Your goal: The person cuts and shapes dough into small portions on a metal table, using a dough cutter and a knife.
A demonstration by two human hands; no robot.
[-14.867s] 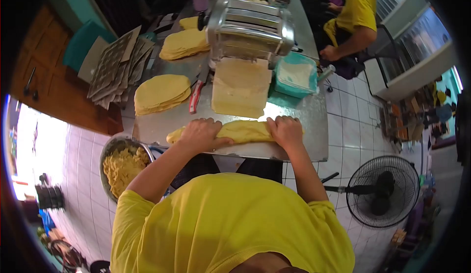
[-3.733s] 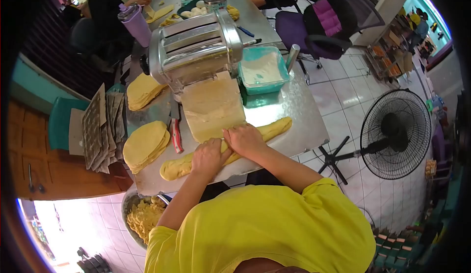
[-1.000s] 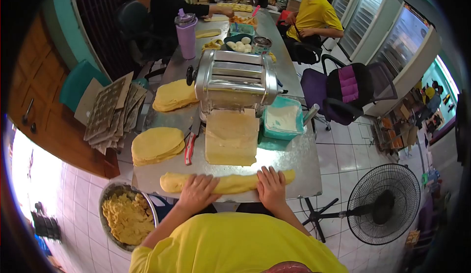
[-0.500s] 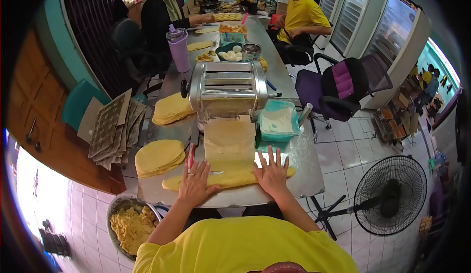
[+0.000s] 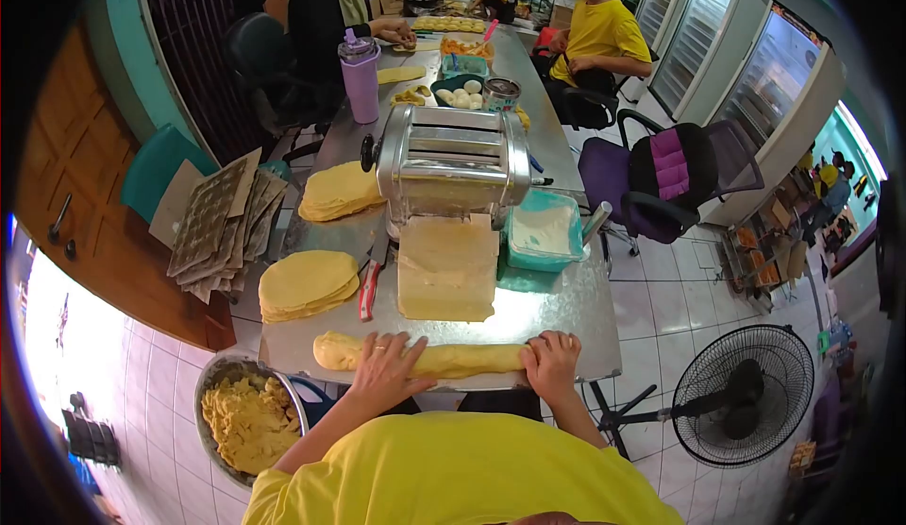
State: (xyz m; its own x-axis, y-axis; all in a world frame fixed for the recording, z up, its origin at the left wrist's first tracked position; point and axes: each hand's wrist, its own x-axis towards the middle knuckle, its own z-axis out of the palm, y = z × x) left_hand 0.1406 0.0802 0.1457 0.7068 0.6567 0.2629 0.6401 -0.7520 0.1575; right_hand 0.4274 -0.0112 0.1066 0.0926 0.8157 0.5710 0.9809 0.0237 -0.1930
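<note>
A long yellow dough roll [image 5: 467, 360] lies crosswise near the table's front edge. My left hand [image 5: 385, 369] rests over its left part, fingers bent but apart and thumb spread. At the roll's right end, my right hand [image 5: 553, 364] has its fingers curled over the dough. Beyond the roll stands a metal pasta machine [image 5: 453, 171], its tan front board [image 5: 445, 270] sloping toward me. A red-and-white-handled knife [image 5: 369, 289] lies left of that board. Flat oval dough sheets are piled in a near stack [image 5: 307, 284] and a farther stack [image 5: 340, 192].
A turquoise tub of white powder [image 5: 543, 232] stands right of the machine, a lilac tumbler [image 5: 360, 76] behind it. On the floor are a bowl of crumbly dough [image 5: 250, 416] at left and a fan [image 5: 744, 393] at right. Two people sit farther along the table [image 5: 528, 62].
The dough roll has come nearer the table edge and clear of the machine's board. Both my hands have drawn back with it, their fingers going from outstretched to bent over the dough.
</note>
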